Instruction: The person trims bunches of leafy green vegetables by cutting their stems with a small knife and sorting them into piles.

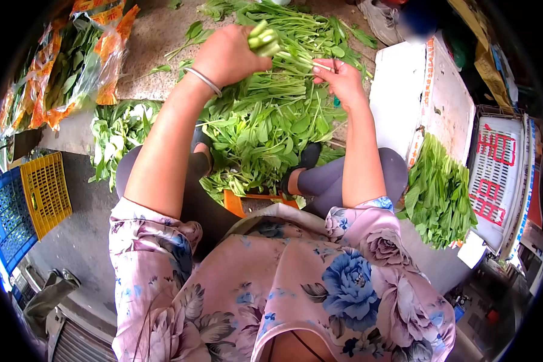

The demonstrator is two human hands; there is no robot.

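Observation:
My left hand [228,57], with a bangle on its wrist, is closed around a bunch of leafy greens; the thick pale-green stems [263,39] stick out by the thumb. On the right, my right hand [342,83] pinches a thin pale stem [304,62] between thumb and fingers. A small teal thing shows just below that palm, too hidden to name. Beneath both hands spreads a large loose pile of leafy greens [265,123], reaching down between my knees.
Bagged greens in orange-printed plastic [60,72] stand at upper left. Blue [11,211] and yellow crates [45,193] lie at left. To the right are a white foam box [398,90], a neat stack of greens [440,196] and a white crate with red marks [495,175].

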